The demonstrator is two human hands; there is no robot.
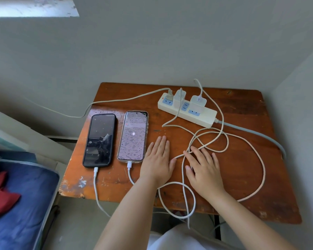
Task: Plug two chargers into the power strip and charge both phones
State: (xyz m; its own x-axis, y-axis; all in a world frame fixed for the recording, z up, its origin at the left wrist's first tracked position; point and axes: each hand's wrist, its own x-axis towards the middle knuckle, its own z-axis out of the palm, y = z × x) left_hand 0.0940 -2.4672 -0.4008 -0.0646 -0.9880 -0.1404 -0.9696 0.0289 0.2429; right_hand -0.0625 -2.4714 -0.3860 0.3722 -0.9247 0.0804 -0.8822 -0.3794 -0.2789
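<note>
Both chargers (pixel 188 102) sit in the power strip (pixel 204 116), well beyond the fingertips, and each phone has a cable in its port: the lit phone (pixel 133 136) just left of the left hand (pixel 157 160), the black phone (pixel 98 140) beyond it. The task looks finished. Both hands lie flat and empty, the right hand (pixel 204 170) on loose cable loops (pixel 224 150). Withdrawing calls for lifting clear, since loops overhang the table's near edge (pixel 251 216).

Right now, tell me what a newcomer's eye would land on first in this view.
Two phones lie side by side on the worn wooden table: a black phone with a dark screen and, to its right, a phone with a lit pink floral screen, each with a white cable plugged in. Behind them, a white power strip holds two white chargers. Both hands, left hand and right hand, rest flat among looped cables.
</note>
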